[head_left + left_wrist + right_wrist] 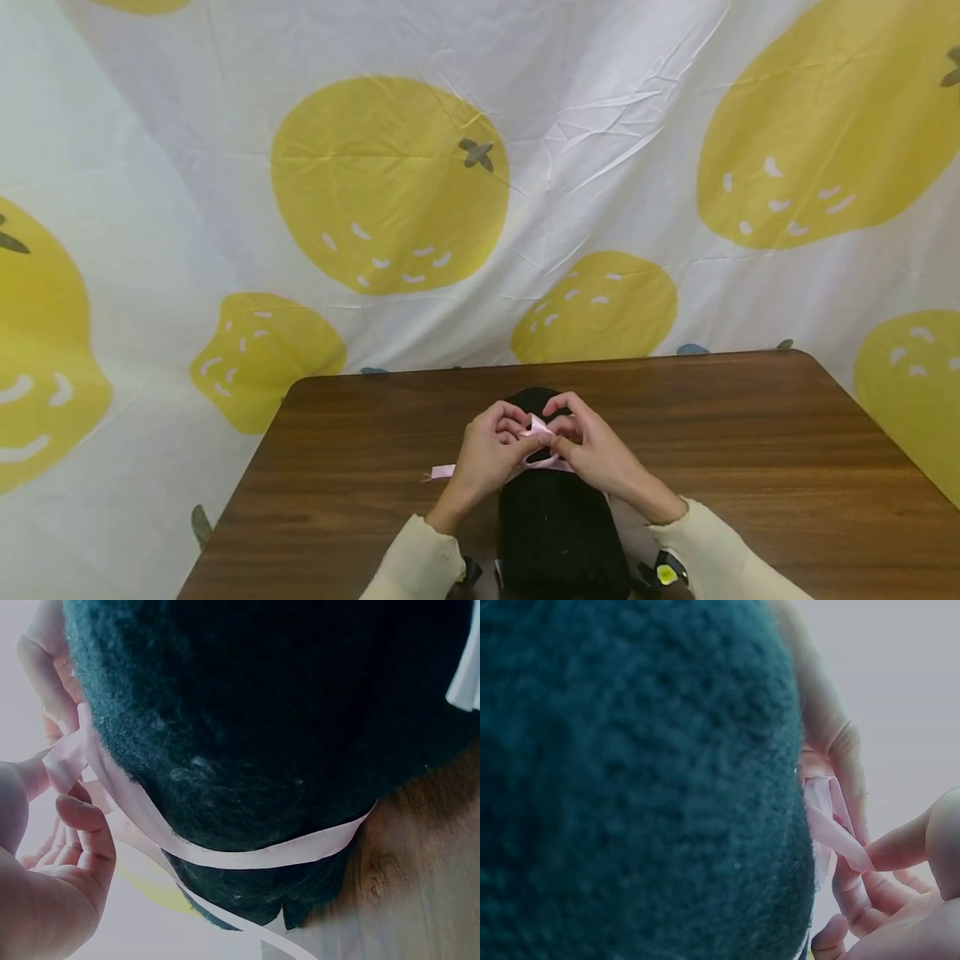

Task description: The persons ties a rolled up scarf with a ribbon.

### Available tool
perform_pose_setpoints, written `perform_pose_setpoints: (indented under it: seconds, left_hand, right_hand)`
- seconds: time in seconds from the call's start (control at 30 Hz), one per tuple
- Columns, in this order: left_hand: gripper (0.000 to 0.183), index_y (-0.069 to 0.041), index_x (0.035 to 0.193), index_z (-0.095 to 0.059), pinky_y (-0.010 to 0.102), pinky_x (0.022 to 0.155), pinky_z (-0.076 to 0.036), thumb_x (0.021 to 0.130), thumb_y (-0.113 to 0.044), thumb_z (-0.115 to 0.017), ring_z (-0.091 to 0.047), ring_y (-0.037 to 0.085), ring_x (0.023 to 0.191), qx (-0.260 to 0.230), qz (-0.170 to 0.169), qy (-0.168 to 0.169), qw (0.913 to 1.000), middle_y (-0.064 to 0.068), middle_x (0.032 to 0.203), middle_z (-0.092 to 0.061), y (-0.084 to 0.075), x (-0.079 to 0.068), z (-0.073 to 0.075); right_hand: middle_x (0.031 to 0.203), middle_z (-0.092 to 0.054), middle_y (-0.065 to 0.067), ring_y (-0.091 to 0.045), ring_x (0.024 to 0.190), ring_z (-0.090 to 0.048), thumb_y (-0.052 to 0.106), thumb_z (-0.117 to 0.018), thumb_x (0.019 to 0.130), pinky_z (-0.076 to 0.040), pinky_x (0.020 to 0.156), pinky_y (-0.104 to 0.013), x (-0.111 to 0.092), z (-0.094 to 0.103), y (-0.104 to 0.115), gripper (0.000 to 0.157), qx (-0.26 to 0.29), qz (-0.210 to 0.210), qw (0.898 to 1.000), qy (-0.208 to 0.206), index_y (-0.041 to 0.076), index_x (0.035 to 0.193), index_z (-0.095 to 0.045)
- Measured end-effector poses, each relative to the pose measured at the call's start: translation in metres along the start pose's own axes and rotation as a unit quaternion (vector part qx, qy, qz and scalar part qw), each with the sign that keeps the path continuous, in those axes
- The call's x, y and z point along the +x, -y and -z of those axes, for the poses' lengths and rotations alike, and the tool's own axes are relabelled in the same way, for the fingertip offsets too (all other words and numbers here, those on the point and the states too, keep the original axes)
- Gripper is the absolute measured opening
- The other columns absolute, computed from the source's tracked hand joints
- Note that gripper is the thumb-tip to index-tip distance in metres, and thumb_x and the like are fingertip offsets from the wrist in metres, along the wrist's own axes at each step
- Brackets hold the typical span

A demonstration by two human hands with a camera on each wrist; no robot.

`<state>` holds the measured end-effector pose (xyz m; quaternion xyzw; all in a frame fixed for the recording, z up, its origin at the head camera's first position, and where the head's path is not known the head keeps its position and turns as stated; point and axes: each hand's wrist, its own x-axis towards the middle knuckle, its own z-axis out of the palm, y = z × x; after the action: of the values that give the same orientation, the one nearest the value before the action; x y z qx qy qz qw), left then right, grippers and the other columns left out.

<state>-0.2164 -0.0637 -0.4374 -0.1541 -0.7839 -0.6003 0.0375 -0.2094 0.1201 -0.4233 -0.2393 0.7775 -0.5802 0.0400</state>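
Observation:
A long, dark, fuzzy cloth bundle (562, 533) lies lengthwise on the table, with a pale pink satin ribbon (247, 859) running across it. Over the bundle's top, my left hand (486, 454) pinches a folded part of the ribbon between thumb and fingers. Facing it, my right hand (603, 454) pinches the ribbon with thumb and curled fingers, its index finger arched above. Between the two hands a small ribbon loop (537, 423) stands up. In the right wrist view a ribbon strand (840, 841) reaches the right thumb tip.
The brown wood-grain table (337, 467) has a rounded far edge. A loose, frayed ribbon end (442, 472) sticks out left of the left hand. Behind hangs a white cloth (585, 175) printed with yellow fruit. A white strip (466, 671) shows at the left wrist view's upper right.

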Motion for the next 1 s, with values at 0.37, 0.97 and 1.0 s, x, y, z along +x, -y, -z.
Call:
perform_pose_setpoints:
  seconds: [0.37,0.97,1.0]
  left_hand:
    - [0.025,-0.003,0.088,-0.067,0.019,0.060,-0.052,0.082,-0.023,-0.082,-0.061,0.007,0.063,0.016,-0.008,-0.007,0.9998,0.005,0.076,-0.066,0.0011,-0.0001,0.0000]
    - [0.020,-0.007,0.083,-0.068,0.019,0.055,-0.049,0.084,-0.022,-0.080,-0.058,0.006,0.059,0.028,-0.025,0.002,0.9993,0.006,0.072,-0.065,0.0023,0.0000,0.0019]
    - [0.019,-0.006,0.083,-0.068,0.019,0.055,-0.048,0.084,-0.021,-0.080,-0.057,0.007,0.059,0.028,-0.026,0.004,0.9992,0.006,0.072,-0.066,0.0020,-0.0001,0.0017]
  right_hand:
    - [0.092,-0.067,-0.013,-0.017,0.071,-0.058,-0.006,-0.053,0.096,-0.051,0.058,-0.026,0.0015,0.0003,0.0004,0.026,-0.037,0.007,0.999,-0.015,0.005,0.119,-0.054]
    - [0.089,-0.070,-0.006,-0.010,0.067,-0.055,-0.005,-0.051,0.096,-0.047,0.059,-0.023,-0.0007,-0.0030,0.0056,0.023,-0.148,0.003,0.988,-0.054,0.005,0.096,-0.072]
    - [0.089,-0.069,-0.006,-0.011,0.068,-0.055,-0.005,-0.051,0.095,-0.046,0.060,-0.023,-0.0003,-0.0026,0.0057,0.023,-0.149,0.001,0.987,-0.053,0.005,0.095,-0.072]
